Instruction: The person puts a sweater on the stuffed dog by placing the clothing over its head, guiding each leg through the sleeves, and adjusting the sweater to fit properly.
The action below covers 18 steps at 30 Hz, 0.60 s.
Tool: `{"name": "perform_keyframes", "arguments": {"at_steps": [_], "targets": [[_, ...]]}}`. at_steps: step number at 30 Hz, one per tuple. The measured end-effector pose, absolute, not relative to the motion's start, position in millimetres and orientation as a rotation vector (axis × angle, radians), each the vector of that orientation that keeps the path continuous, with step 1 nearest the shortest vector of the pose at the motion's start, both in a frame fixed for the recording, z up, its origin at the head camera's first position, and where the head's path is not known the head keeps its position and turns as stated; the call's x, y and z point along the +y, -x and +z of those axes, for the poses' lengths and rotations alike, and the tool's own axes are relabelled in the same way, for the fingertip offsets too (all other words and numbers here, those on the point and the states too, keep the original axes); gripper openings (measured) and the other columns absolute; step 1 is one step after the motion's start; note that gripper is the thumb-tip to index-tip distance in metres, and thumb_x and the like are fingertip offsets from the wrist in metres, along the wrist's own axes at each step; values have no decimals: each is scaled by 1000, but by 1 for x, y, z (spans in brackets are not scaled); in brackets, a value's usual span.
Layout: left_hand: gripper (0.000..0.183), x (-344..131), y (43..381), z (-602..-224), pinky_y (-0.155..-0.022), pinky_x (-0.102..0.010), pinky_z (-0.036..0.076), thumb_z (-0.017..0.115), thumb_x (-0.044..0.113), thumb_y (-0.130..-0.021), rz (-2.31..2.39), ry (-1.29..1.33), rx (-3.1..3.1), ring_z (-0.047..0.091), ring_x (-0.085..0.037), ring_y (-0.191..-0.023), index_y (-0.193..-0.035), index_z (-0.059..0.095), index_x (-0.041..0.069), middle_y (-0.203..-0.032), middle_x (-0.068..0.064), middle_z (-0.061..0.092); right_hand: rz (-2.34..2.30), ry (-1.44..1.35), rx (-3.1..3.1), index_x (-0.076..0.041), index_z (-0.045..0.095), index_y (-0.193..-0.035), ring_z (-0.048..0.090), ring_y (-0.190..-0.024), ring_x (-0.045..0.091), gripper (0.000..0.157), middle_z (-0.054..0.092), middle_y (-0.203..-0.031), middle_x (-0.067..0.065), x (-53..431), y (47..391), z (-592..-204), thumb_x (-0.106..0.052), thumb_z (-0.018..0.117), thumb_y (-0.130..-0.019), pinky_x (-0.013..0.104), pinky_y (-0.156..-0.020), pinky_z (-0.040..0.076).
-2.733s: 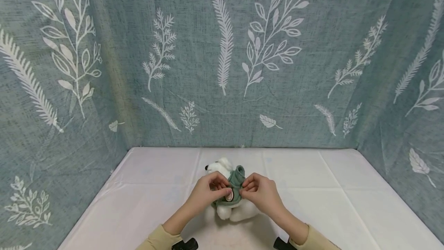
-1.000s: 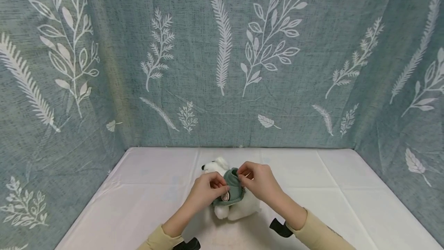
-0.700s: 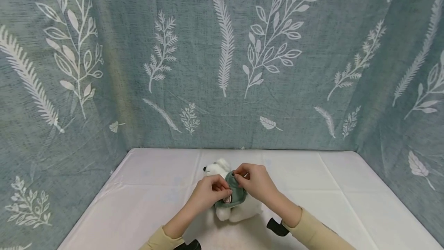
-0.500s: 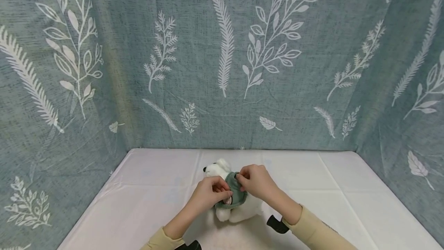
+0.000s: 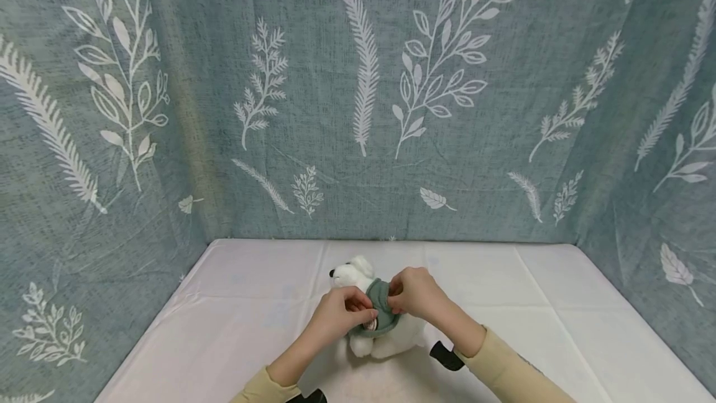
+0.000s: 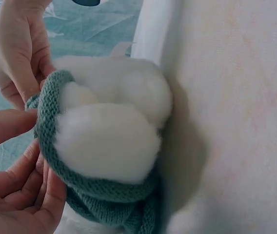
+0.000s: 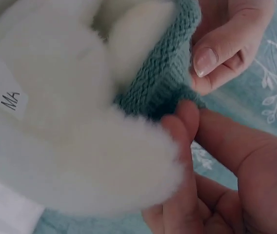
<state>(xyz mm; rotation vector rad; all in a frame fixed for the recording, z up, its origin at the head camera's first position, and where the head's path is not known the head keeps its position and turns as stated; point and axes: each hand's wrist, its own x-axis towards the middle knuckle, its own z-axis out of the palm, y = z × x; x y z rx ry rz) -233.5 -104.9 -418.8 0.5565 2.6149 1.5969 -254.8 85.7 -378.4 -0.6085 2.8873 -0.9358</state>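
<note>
- Sweater (image 5: 386, 319), green and knitted, is on the front part of a white stuffed toy (image 5: 348, 275) in the head view; the toy is on a table (image 5: 503, 347) with a white cover, its black nose toward the left.
- Also there, the left hand (image 5: 338, 313) pinches the sweater near a round badge (image 5: 371, 324), and the right hand (image 5: 416, 294) grips it on the other side. Both sleeves (image 5: 514, 369) are pale yellow; a leaf-patterned curtain (image 5: 313, 92) hangs behind.
- Left wrist view: the left thumb and fingers hold the sweater's thick edge, beside white fur; the right hand grasps it just beyond.
- Right wrist view: the right thumb and fingers pinch the knit, near the left hand. A white label (image 7: 10, 97) reading "MA" shows on the fur.
</note>
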Motion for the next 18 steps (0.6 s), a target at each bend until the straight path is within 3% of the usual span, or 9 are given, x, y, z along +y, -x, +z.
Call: {"name": "perform_keyframes", "arguments": {"at_steps": [7,13,15,18], "targets": [[21,-105,232,-422,-59,-28,49,77,28,-79,1590,-496,2599,60,-10,-65,-83,68,10,-75,1,67,-928,599,2746,-9,67,-62,59,-48,8,18,62,-53,-2,85,259,-384,-6,66,-80,23,-49,50],[22,-104,229,-425,-58,-28,50,79,24,-75,1606,-466,2577,60,-10,-67,-83,68,7,-76,1,67,-1008,528,2630,-8,64,-63,59,-49,7,18,62,-54,-2,86,260,-390,-5,65,-80,23,-51,51],[22,-102,229,-426,-58,-26,51,80,22,-75,1623,-460,2585,61,-10,-66,-83,67,6,-76,0,67,-1025,519,2627,-10,60,-59,54,-48,5,21,58,-51,-5,85,261,-391,-4,65,-79,21,-49,46],[22,-98,228,-427,-57,-23,51,79,18,-75,1668,-463,2587,61,-9,-66,-85,66,3,-77,-2,67,-1080,462,2616,-15,49,-52,36,-42,5,32,42,-46,-8,85,262,-393,-6,66,-77,20,-44,32]]}}
